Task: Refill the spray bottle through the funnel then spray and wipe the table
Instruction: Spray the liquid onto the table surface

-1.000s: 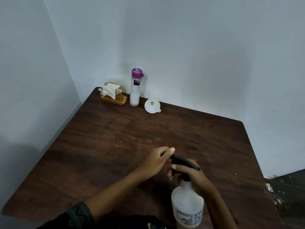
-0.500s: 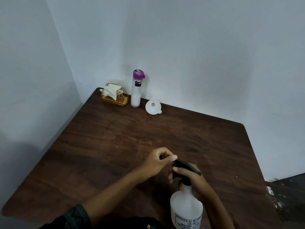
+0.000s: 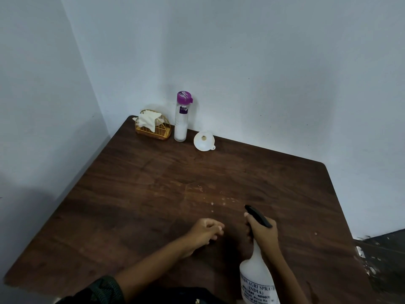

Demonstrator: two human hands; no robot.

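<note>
A white spray bottle (image 3: 256,279) with a black trigger head (image 3: 257,216) stands at the near right of the dark wooden table (image 3: 135,194). My right hand (image 3: 263,234) grips its neck, fingers around the trigger. My left hand (image 3: 205,232) rests loosely curled on the table left of the bottle, holding nothing. Small droplets (image 3: 215,199) speckle the wood in front of the nozzle. A white funnel (image 3: 204,141) lies at the far edge, beside a tall clear bottle with a purple cap (image 3: 182,119). A white cloth (image 3: 149,121) sits in a gold wire holder (image 3: 153,130).
The table stands in a corner, with pale walls close on the left and at the back. Its right edge drops to a dark floor (image 3: 383,255). The holder, tall bottle and funnel cluster at the far left corner.
My left hand has come off the nozzle and dropped to the table on the left. The spray head now points forward, and droplets have appeared on the wood ahead of it.
</note>
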